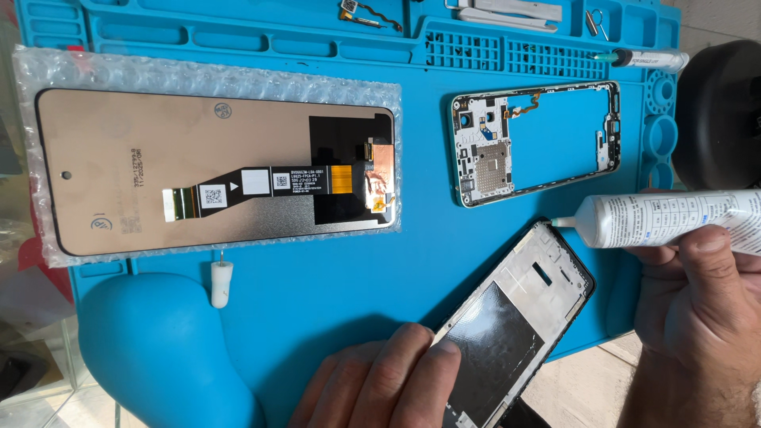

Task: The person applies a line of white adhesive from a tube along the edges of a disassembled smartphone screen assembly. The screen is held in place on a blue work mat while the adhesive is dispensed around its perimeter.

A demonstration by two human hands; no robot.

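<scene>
Glue tube in clenched right hand

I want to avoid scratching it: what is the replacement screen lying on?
The replacement screen lies back-up on a sheet of bubble wrap, which shows around its edges. That sheet rests on the blue work mat. Its glass side faces down, hidden.

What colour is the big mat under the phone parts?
The mat is bright blue, seen in the head view.

Bright, even daylight fills a sharp picture. The blue mat is richly saturated, with glare on bubble wrap toward 10 o'clock. Soft shadows fall beneath both hands.
</scene>
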